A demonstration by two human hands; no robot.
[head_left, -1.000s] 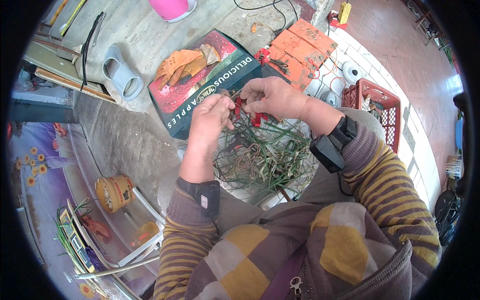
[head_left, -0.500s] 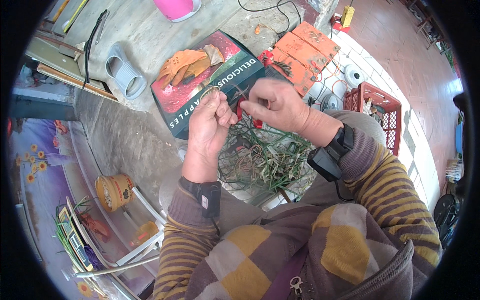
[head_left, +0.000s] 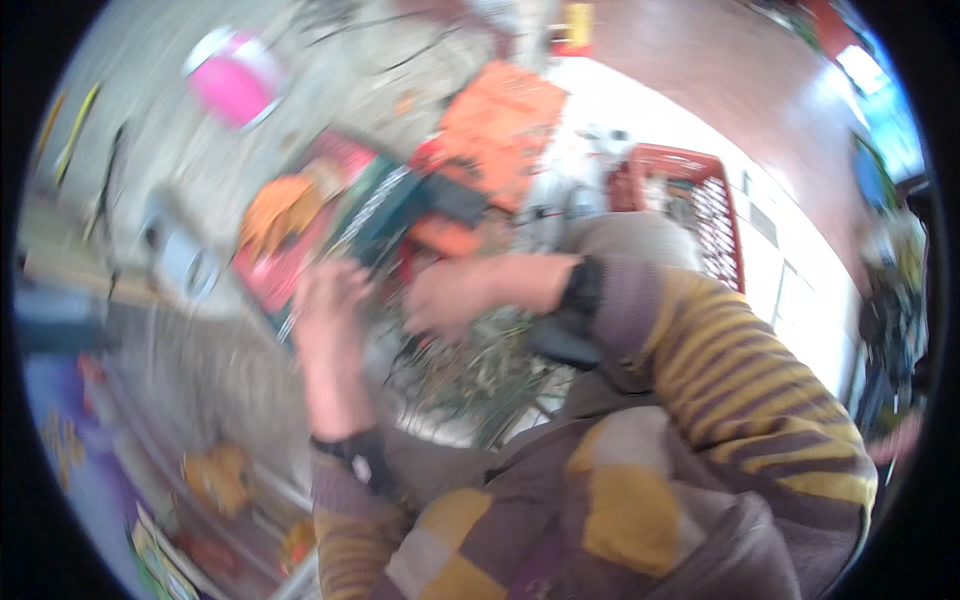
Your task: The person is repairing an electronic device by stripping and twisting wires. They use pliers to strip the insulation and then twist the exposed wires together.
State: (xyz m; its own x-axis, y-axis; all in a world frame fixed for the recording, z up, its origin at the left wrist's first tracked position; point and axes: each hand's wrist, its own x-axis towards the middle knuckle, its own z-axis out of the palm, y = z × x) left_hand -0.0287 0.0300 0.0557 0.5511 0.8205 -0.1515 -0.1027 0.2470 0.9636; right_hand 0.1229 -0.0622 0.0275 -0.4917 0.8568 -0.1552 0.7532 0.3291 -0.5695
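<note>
Past the striped sleeves (head_left: 760,375), both hands blur. The left hand (head_left: 332,305), fingers raised, appears before the near edge of the dark green and red box (head_left: 385,205); I cannot tell whether its grip holds anything. The right hand (head_left: 450,298), apart from it, hangs over the far edge of the heap of green stems (head_left: 480,370), between the knees; its grip is too smeared to read. Orange gloves (head_left: 280,215) lie on the box's top. Farther, orange panels (head_left: 505,130) sit past its right corner, and a red crate (head_left: 685,158) stands on white floor tiles.
</note>
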